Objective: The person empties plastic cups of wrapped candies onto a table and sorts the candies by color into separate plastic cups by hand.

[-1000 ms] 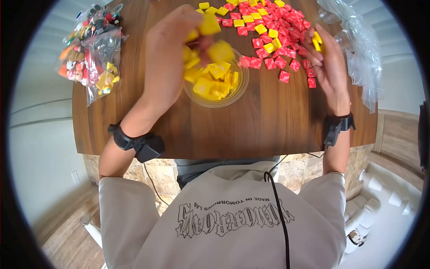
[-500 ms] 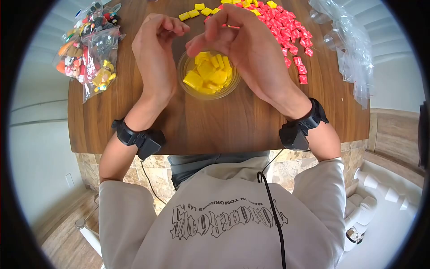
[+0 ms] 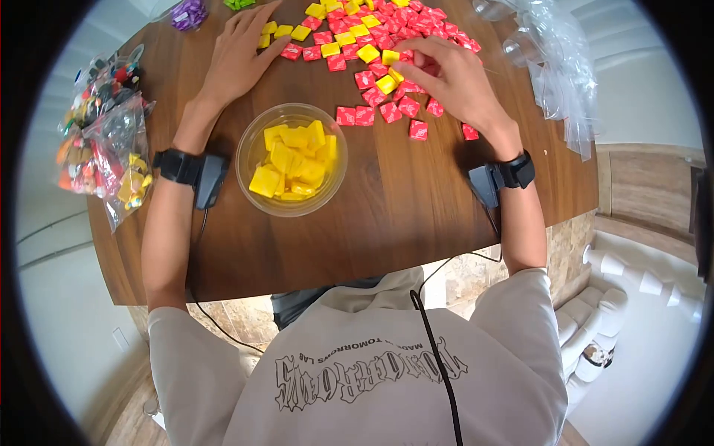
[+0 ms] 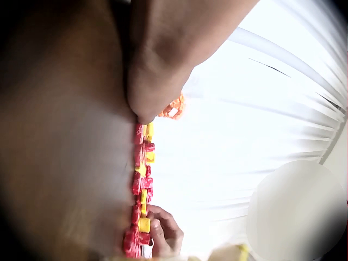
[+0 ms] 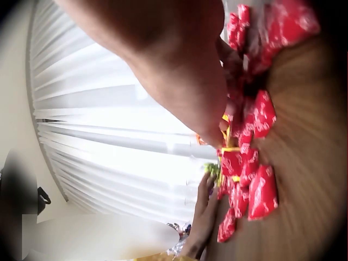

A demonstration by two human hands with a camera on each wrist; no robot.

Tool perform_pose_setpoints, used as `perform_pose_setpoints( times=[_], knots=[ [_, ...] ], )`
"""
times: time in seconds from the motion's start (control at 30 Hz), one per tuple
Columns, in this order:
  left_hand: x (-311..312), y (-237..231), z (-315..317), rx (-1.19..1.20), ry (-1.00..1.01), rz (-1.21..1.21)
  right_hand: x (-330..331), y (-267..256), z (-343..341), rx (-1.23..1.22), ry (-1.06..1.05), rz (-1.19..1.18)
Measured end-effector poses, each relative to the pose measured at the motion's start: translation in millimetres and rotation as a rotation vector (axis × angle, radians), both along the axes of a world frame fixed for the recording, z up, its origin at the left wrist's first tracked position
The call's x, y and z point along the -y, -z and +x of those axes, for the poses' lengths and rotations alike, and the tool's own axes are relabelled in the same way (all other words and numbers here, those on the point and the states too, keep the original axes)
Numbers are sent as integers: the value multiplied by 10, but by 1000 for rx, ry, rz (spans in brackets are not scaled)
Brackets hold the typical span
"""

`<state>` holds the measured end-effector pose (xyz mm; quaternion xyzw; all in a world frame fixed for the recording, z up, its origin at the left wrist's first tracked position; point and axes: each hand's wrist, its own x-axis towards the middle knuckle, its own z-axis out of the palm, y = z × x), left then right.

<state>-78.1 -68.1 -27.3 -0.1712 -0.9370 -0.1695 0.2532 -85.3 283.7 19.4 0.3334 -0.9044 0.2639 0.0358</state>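
The left hand (image 3: 239, 56) is resting near the far side of the wooden surface (image 3: 416, 193), its grip standing apart with fingers extending past loose yellow squares (image 3: 282, 31); its thumb is pointing toward the nearest red-wrapped candies (image 3: 390, 111). The right hand (image 3: 457, 82) is bending over the spread of red candies, thumb and forefinger lying beside scattered yellow squares; whether this grip is pinching one cannot be told. Nearer the person, a round clear plastic bowl (image 3: 249, 152) is holding more yellow squares. Bagged figurines (image 3: 111, 141) are lying at left, clear plastic bags (image 3: 561, 82) at right.
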Motion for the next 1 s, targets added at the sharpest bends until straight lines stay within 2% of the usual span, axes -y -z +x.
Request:
perform_pose_setpoints(
  times=[0.17, 0.23, 0.3, 0.47, 0.53, 0.57, 0.63, 0.67, 0.7, 0.77, 0.8, 0.83, 0.9, 0.93, 0.97, 1.0],
  knots=[
    [-23, -20, -340, 49, 182, -29, 131, 27, 108, 8, -32, -22],
    [-32, -26, -313, 179, 207, 53, 126, -32, 133, 54, -32, 10],
    [-75, -65, -290, 160, 188, 83, 116, -81, 162, 170, 5, 12],
    [-91, -101, -249, 213, 52, 145, 167, -218, 246, 146, 105, 129],
    [-27, -36, -277, 10, -41, 84, 177, -221, 260, 142, 201, 126],
    [-9, -15, -281, 16, -32, 88, 147, -184, 248, 148, 210, 131],
    [14, -14, -282, -12, -141, 62, 81, -76, 154, 192, 227, -104],
    [-10, -10, -271, -9, -133, 63, 57, -42, 114, 245, 245, -183],
    [-34, -12, -258, -69, -125, 8, 36, -41, 77, 245, 252, -183],
    [-95, -51, -212, -134, -112, -45, 40, -135, 29, 734, 309, -637],
    [-126, -71, -184, -144, -64, -88, 39, -213, 48, 948, 259, -784],
    [-142, -87, -175, -153, -16, -132, 27, -215, 43, 947, 261, -786],
    [-129, -45, -211, -138, -7, -71, -13, -218, 11, 1136, 239, -788],
    [-116, -25, -240, -121, 2, -11, -25, -217, 12, 979, 172, -599],
    [-93, -9, -270, -120, 4, -12, -19, -212, 38, 979, 174, -601],
    [-56, 8, -298, -105, -17, 157, 3, -209, 87, 696, 137, -337]
  ],
)
